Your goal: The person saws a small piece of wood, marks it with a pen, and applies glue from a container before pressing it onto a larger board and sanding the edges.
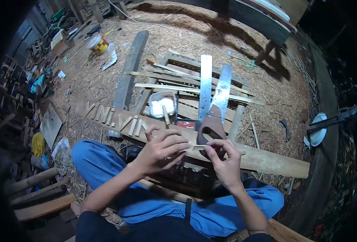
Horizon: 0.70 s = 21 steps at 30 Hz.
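A small pale wooden strip [198,147] is pinched between the thumb and fingers of my right hand [225,162]. My left hand [162,148] is at the strip's left end, its fingers spread and the foremost fingertips at or touching the wood; the thumb side is partly hidden. Beneath both hands a long wooden board [267,161] lies crosswise. Raised wooden letters [113,117] stand on its left part. Just beyond the board is a clear plastic tub [162,101] with white contents and a stick [166,117] leaning in it.
A handsaw [220,94] and a steel ruler [205,80] lean on a slatted wooden frame [237,121]. Thin wooden strips [194,89] lie across it. A grey beam [132,66], a yellow bucket [98,45] and a white basin [318,129] are on the shavings-covered ground.
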{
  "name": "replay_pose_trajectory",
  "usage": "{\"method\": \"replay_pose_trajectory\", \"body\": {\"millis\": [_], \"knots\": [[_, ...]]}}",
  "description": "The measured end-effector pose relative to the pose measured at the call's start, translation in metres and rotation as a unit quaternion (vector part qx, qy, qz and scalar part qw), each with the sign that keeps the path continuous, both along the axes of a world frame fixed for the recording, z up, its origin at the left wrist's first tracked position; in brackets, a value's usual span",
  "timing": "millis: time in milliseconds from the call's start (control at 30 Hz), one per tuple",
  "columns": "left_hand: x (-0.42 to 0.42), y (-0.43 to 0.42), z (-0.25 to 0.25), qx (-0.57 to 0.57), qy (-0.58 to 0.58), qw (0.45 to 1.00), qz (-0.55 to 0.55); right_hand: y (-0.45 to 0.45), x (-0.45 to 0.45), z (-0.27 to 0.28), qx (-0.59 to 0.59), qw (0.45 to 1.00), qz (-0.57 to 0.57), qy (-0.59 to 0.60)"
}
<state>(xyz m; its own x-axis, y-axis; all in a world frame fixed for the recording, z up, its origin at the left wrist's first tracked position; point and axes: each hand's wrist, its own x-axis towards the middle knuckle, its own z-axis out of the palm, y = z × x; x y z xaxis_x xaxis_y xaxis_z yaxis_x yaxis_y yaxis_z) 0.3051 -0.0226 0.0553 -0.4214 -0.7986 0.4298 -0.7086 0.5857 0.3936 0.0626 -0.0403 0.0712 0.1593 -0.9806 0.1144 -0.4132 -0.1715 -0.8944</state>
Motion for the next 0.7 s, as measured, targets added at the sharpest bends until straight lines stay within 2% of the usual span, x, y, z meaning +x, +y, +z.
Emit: {"method": "replay_pose_trajectory", "body": {"millis": [100,233,267,367,433,533,633,700], "knots": [[0.043,-0.003,-0.002,0.011,0.008,1.0,0.016,0.004,0.031,-0.005,-0.007,0.999,0.021,-0.022],[0.091,-0.006,-0.008,0.018,0.037,0.997,0.06,0.004,0.083,-0.019,-0.033,0.995,0.084,0.049],[0.1,-0.003,-0.01,0.022,0.039,0.997,0.061,0.007,0.098,-0.025,0.009,0.997,0.072,0.016],[0.117,0.008,-0.023,0.013,0.055,0.991,0.118,0.004,0.134,-0.039,0.034,0.999,0.033,0.007],[0.125,0.016,-0.034,0.02,0.041,0.988,0.15,0.003,0.151,-0.049,0.018,0.999,0.03,0.022],[0.131,0.023,-0.033,0.026,0.049,0.983,0.176,0.005,0.167,-0.061,-0.113,0.987,0.022,0.11],[0.133,0.026,-0.039,0.029,0.045,0.981,0.184,0.004,0.17,-0.061,-0.139,0.978,0.013,0.154],[0.132,0.026,-0.04,0.026,0.042,0.983,0.179,0.006,0.169,-0.058,-0.093,0.986,0.009,0.136]]}}
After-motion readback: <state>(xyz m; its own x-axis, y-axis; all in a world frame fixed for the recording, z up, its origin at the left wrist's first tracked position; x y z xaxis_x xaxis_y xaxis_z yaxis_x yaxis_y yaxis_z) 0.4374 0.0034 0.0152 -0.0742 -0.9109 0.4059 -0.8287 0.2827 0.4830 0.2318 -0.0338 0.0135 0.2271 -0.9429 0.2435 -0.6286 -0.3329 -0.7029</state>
